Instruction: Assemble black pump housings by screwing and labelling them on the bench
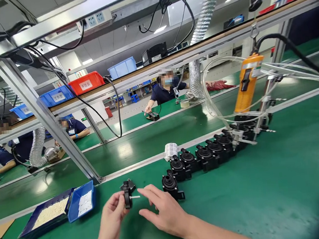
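Observation:
My left hand (112, 211) pinches a round black plastic pump part (126, 196) on edge above the green bench. From its face a thin white shaft (135, 197) sticks out to the right. Just beyond the shaft's tip is my right hand (166, 211), thumb and fingers apart, holding nothing. A small dark piece (131, 185) shows behind the pump part; whether it is joined to it I cannot tell. The nearest black pump (169, 182) sits on the bench behind my right hand, leading a curved row of several similar pumps (204, 153).
An orange electric screwdriver (246, 83) hangs at the right beside a metal fixture with clear tubes. Two blue trays (81, 200) with pale small parts lie left. A white label roll (170, 150) stands behind the pumps. A slanted metal post (46, 115) rises left. Co-workers sit across.

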`<state>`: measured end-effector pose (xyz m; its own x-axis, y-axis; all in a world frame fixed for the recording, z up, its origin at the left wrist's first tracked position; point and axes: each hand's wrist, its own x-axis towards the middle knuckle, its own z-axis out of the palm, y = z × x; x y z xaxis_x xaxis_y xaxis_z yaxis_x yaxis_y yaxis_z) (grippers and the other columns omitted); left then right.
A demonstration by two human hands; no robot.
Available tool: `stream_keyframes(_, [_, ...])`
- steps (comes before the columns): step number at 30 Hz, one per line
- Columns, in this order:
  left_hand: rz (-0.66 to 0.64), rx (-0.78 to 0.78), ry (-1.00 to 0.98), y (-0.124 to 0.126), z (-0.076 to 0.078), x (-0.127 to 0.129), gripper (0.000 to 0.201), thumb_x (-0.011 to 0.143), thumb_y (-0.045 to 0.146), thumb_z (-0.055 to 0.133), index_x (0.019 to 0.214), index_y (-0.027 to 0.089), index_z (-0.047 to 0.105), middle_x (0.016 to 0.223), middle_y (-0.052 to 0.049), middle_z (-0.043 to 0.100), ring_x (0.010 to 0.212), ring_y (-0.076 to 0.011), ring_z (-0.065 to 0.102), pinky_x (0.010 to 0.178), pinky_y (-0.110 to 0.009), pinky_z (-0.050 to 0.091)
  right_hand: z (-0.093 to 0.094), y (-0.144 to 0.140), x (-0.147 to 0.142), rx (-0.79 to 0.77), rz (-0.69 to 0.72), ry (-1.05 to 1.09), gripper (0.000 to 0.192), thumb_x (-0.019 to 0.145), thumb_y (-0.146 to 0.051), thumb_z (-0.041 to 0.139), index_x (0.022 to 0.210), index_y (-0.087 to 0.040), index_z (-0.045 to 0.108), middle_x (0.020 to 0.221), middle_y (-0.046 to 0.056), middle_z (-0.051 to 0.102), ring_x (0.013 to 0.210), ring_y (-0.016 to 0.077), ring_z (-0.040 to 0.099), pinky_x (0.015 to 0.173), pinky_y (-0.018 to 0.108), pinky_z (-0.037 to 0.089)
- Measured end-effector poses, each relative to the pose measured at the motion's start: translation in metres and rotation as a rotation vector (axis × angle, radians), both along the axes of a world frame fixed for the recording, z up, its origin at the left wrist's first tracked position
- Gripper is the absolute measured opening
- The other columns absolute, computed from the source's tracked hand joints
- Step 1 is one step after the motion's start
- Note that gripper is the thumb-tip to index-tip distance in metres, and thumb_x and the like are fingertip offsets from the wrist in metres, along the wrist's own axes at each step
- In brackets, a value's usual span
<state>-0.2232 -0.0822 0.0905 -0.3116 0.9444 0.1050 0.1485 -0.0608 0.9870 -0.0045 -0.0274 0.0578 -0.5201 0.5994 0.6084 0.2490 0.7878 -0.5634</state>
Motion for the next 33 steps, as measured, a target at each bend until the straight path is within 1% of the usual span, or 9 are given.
stream_keyframes(4, [0.091,0.132,0.463,0.027,0.046,-0.035,0.042,0.084,0.052,0.077,0.113,0.021,0.077,0.12,-0.012,0.078,0.097,-0.0281,0.07,0.087,-0.037,0.054,0.003,-0.002,0.003,-0.059,0.022,0.036,0.051,0.095,-0.025,0.068,0.144,-0.025,0.054,0.13,0.009,0.062,0.082,0.0172,0.064,0.064,0.028,0.053])
stream_keyframes(7, [0.055,0.118,0.663,0.048,0.056,-0.039,0.026,0.085,0.037,0.074,0.107,0.024,0.079,0.115,-0.01,0.08,0.088,-0.0271,0.068,0.084,-0.037,0.05,0.001,0.0,0.003,-0.075,0.028,0.043,0.05,0.096,-0.026,0.066,0.144,-0.026,0.053,0.133,0.01,0.059,0.083,0.0169,0.064,0.063,0.028,0.054])
stream_keyframes(11, [-0.077,0.052,0.796,0.066,0.047,-0.028,0.009,0.075,0.022,0.077,0.082,0.024,0.082,0.086,-0.006,0.083,0.087,-0.0292,0.072,0.082,-0.034,0.048,-0.003,0.002,0.002,-0.077,0.025,0.039,0.05,0.096,-0.025,0.065,0.144,-0.027,0.052,0.134,0.01,0.057,0.083,0.0166,0.063,0.065,0.029,0.055])
stream_keyframes(16, [-0.028,0.039,0.831,0.072,0.05,-0.032,0.022,0.087,0.032,0.067,0.102,0.023,0.08,0.099,-0.006,0.083,0.08,-0.0253,0.072,0.077,-0.033,0.049,-0.003,0.0,0.003,-0.069,0.035,0.009,0.049,0.096,-0.026,0.065,0.143,-0.027,0.052,0.133,0.009,0.057,0.082,0.0167,0.062,0.064,0.029,0.054])
stream_keyframes(20, [-0.08,0.013,0.808,0.077,0.045,-0.037,0.009,0.077,0.027,0.073,0.08,0.022,0.08,0.08,-0.004,0.082,0.079,-0.0263,0.073,0.075,-0.031,0.051,-0.002,-0.001,0.004,-0.083,0.041,-0.003,0.049,0.096,-0.026,0.066,0.143,-0.028,0.052,0.134,0.008,0.057,0.083,0.0167,0.063,0.065,0.029,0.055])
stream_keyframes(24, [-0.015,0.054,0.724,0.077,0.033,-0.043,0.028,0.088,0.037,0.063,0.102,0.02,0.08,0.099,-0.008,0.084,0.087,-0.0264,0.076,0.078,-0.033,0.055,-0.003,-0.001,0.004,-0.083,0.034,-0.02,0.05,0.095,-0.025,0.066,0.143,-0.028,0.052,0.134,0.008,0.058,0.082,0.0167,0.064,0.069,0.031,0.056])
stream_keyframes(28, [-0.044,0.073,0.675,0.073,0.019,-0.044,0.02,0.081,0.034,0.07,0.09,0.02,0.082,0.09,-0.007,0.084,0.079,-0.026,0.074,0.076,-0.033,0.055,-0.005,0.0,0.003,-0.1,0.038,-0.033,0.049,0.094,-0.025,0.067,0.141,-0.027,0.054,0.134,0.008,0.058,0.082,0.0164,0.064,0.069,0.03,0.056])
stream_keyframes(31, [0.016,0.103,0.604,0.073,0.011,-0.045,0.033,0.086,0.039,0.067,0.109,0.02,0.081,0.113,-0.01,0.083,0.086,-0.026,0.073,0.081,-0.036,0.055,-0.005,0.0,0.001,-0.115,0.037,-0.035,0.047,0.095,-0.026,0.066,0.141,-0.027,0.054,0.135,0.008,0.057,0.083,0.0162,0.064,0.068,0.03,0.056])
stream_keyframes(33, [0.022,0.103,0.544,0.074,0.007,-0.047,0.033,0.085,0.04,0.069,0.108,0.02,0.081,0.111,-0.01,0.083,0.091,-0.0274,0.073,0.08,-0.035,0.053,-0.004,-0.001,0.0,-0.119,0.042,-0.041,0.046,0.095,-0.026,0.065,0.14,-0.027,0.055,0.135,0.008,0.057,0.083,0.0161,0.064,0.068,0.029,0.056])
